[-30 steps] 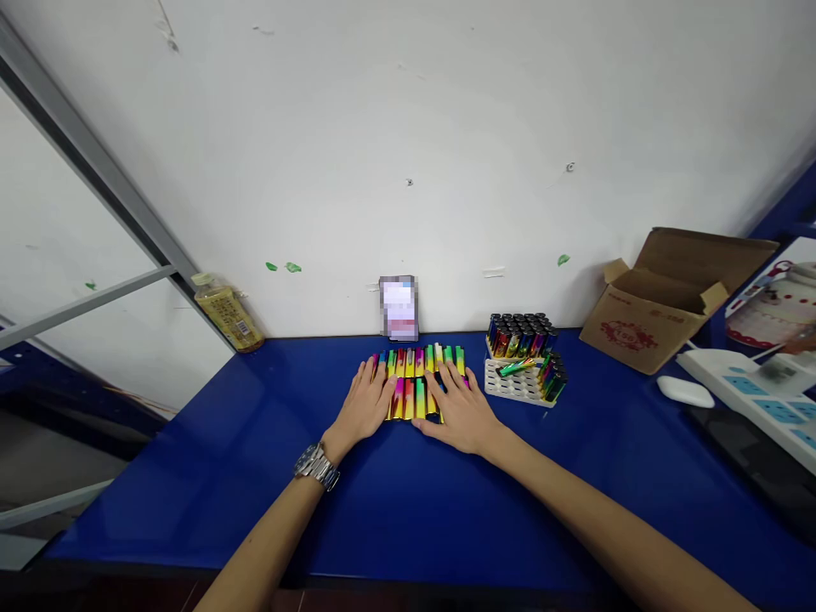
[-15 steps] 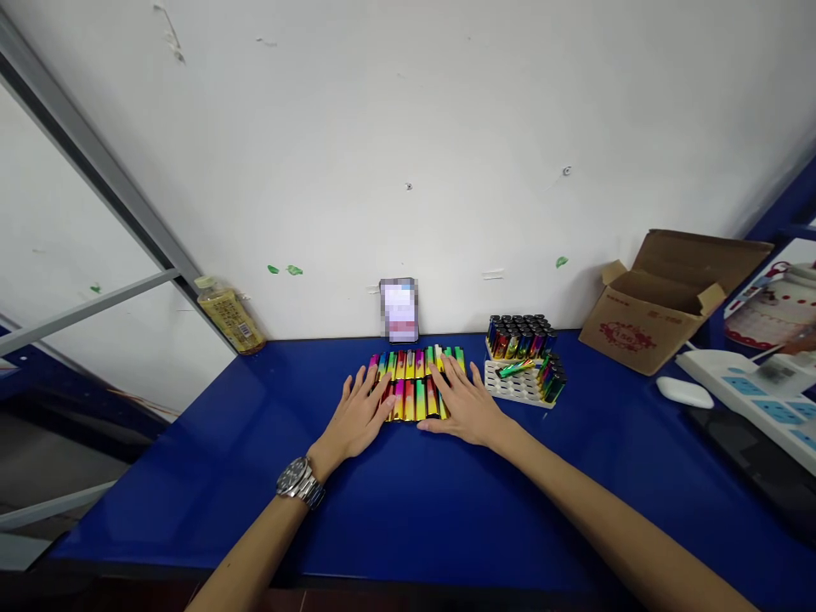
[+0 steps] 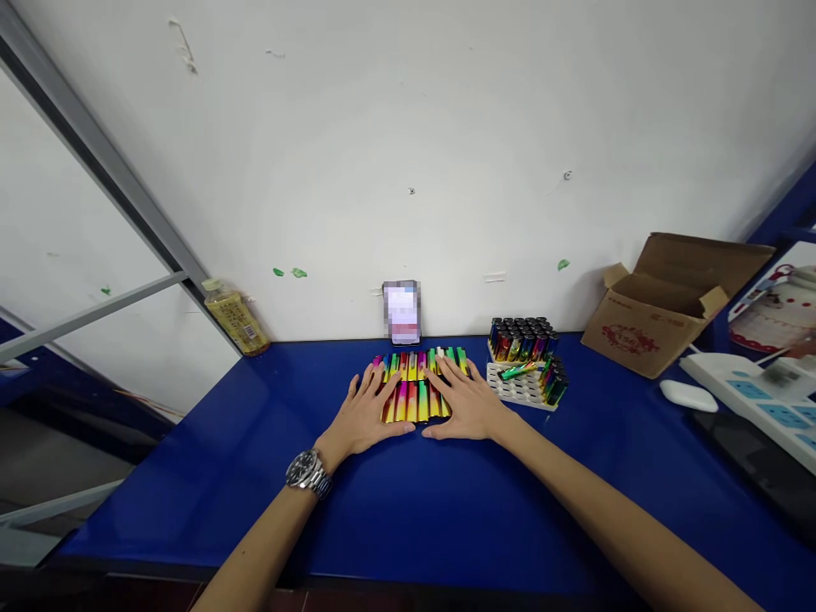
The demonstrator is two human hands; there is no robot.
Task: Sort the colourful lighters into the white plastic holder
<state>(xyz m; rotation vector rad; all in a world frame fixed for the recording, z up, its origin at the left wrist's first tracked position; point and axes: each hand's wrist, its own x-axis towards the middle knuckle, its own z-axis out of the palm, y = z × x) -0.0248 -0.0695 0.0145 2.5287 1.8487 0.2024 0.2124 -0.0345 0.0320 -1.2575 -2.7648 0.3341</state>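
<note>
Two rows of shiny rainbow-coloured tubes, shaped like lighter bodies [image 3: 411,399], lie side by side on the blue table. My left hand [image 3: 365,416] rests over their left end with its fingers spread. A silver watch is on that wrist. My right hand [image 3: 468,404] lies over the right end, fingers also spread. Both thumbs point inward along the near edge of the front row, their tips close together. The fingers cover parts of both rows. To the right of my right hand, a white perforated rack [image 3: 510,389] carries one tube lying flat and several standing ones.
A second rack full of black-ended tubes [image 3: 523,338] stands behind the first. A phone [image 3: 402,314] leans against the wall. At the left is a yellow bottle [image 3: 237,321]; rightward are an open carton [image 3: 628,327], a white case [image 3: 688,396] and a power strip [image 3: 752,399].
My left thumb has come off the tubes and stretched inward to their near edge. My right thumb has shifted slightly nearer to me. The view has moved a little.
</note>
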